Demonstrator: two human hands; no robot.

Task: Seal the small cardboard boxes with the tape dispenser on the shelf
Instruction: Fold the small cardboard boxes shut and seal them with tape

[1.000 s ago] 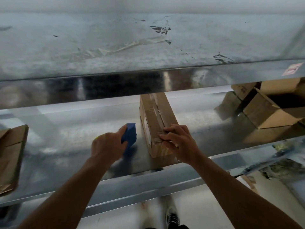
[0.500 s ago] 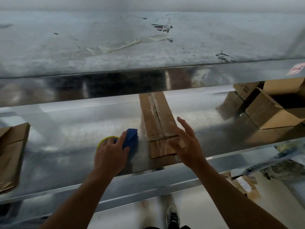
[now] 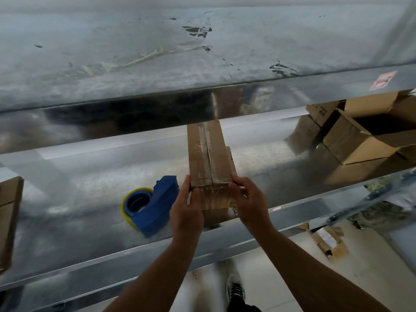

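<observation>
cardboard box lies on the metal shelf, its taped near end gripped on either side by the left hand and right hand; blue tape dispenser sits just left.

My black-and-white shoe on the pale floor below me, torn cardboard scrap to its right, red-and-white sticker upper right, brown cardboard piece far left.

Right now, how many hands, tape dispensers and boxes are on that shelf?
Hands: 2, the left hand and right hand, both holding the taped box.
Tape dispensers: 1, the blue dispenser.
Boxes: 4, the taped box, left-edge box, front open box, back open box; more may hide.
Total: 7.
</observation>
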